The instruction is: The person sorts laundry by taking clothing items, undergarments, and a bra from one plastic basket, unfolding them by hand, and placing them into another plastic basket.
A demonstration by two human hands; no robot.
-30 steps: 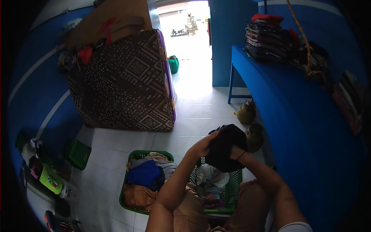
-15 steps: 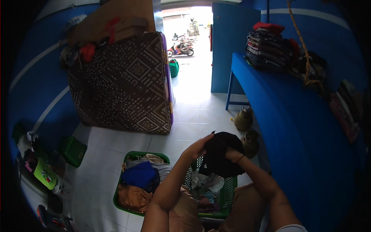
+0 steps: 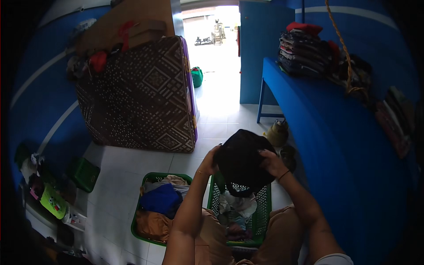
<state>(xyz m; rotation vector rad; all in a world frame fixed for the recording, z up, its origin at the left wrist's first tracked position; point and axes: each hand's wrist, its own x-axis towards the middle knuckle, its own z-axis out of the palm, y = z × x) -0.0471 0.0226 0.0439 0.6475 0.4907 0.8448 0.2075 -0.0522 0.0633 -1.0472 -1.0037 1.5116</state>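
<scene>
A piece of black clothing [image 3: 243, 161], its exact kind unclear, hangs bunched between my two hands. My left hand [image 3: 210, 161] grips its left edge, the fingertips partly hidden by the cloth. At the right side my right hand [image 3: 273, 165] holds it, thumb and fingers pressed on the fabric. Directly below, between my knees, stands a green plastic basket [image 3: 264, 216] with white, grey and dark red clothes lying low inside. To its left a second green basket [image 3: 140, 234] is piled with a blue garment [image 3: 161, 198], a brown garment [image 3: 152, 224] and lighter cloth.
A long blue table [image 3: 327, 145] runs along the right, with a stack of folded clothes [image 3: 302, 51] on it. Two gas cylinders [image 3: 278, 134] stand beside the table. A patterned mattress [image 3: 141, 97] leans at the left, near the open doorway. A green box [image 3: 84, 174] sits by the left wall.
The black clothing has been raised and spread wider. My right hand has moved up out of its folds to its right side; my left hand has shifted left. A motorbike outside has left view.
</scene>
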